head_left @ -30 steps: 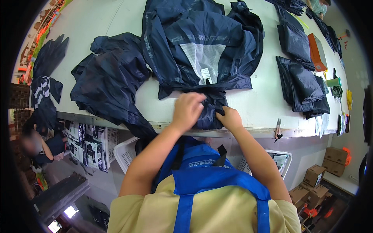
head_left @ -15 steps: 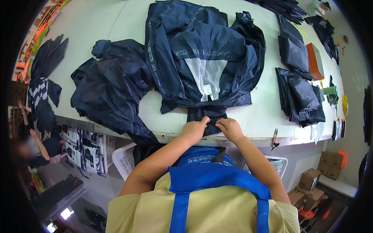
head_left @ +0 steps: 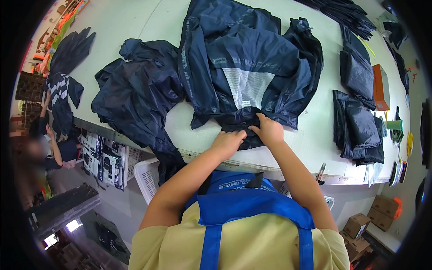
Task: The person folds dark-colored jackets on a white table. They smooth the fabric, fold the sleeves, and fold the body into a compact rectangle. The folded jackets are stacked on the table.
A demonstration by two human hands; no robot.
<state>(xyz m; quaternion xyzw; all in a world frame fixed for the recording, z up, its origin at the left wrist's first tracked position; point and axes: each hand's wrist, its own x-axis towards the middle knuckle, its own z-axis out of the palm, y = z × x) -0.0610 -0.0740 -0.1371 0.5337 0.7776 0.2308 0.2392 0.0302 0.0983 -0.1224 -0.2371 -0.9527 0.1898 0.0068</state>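
A dark navy rain jacket [head_left: 252,51] lies spread on the white table [head_left: 288,144], its pale mesh panel [head_left: 247,83] facing up. A small white label [head_left: 245,103] shows at the bottom of the mesh, partly covered by bunched fabric. My left hand [head_left: 229,143] is closed on the narrow dark flap at the jacket's near end, fingers curled under. Just right of it, my right hand [head_left: 269,130] pinches the same fabric between thumb and fingers, slightly farther from me. Folds hide some fingertips.
Another crumpled dark garment [head_left: 139,85] lies left, hanging over the table edge. Folded dark garments [head_left: 357,126], an orange box [head_left: 380,87] and a green roll [head_left: 394,125] stand right. Thread snips [head_left: 321,173] lie at the front edge. White baskets [head_left: 146,177] sit below; a person [head_left: 54,150] is far left.
My right hand has moved up the flap toward the label, bunching fabric over the label's lower part. My left hand still grips the flap. The whole view has shifted slightly.
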